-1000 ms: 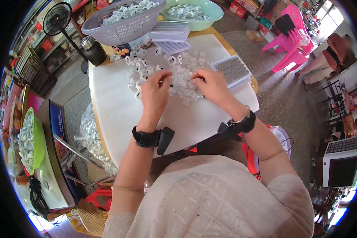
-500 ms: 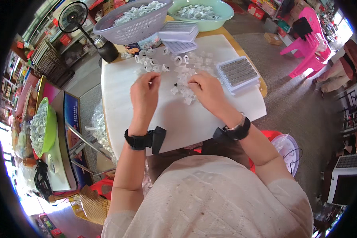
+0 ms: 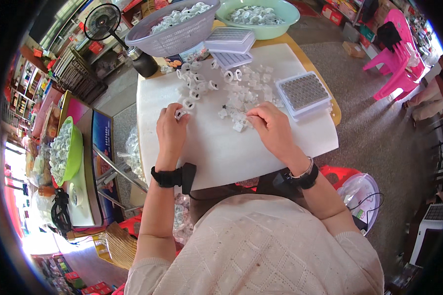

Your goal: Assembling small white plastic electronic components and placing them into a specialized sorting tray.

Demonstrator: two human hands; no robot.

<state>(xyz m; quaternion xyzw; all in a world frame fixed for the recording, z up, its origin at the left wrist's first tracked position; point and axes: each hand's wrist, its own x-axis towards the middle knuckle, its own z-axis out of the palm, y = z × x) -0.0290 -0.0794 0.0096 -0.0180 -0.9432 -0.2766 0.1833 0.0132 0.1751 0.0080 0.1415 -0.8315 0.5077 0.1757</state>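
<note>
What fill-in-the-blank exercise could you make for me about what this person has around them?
1. The left hand holds a small ring-shaped part coloured mainly ____.
2. Of the loose rings and the translucent pieces, the right hand is nearer to the ____.
3. In the picture, the lavender basket stands to the ____ of the pale green basin.
4. The fan at the upper left is coloured ____.

Missing words: white; translucent pieces; left; black.

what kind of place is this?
Probably a small informal workshop: loose plastic pieces lie spread on a white-covered table, a lavender basket and pale green basin are heaped with white parts, and a pink plastic chair stands nearby. Could double as a shop or home.
</note>
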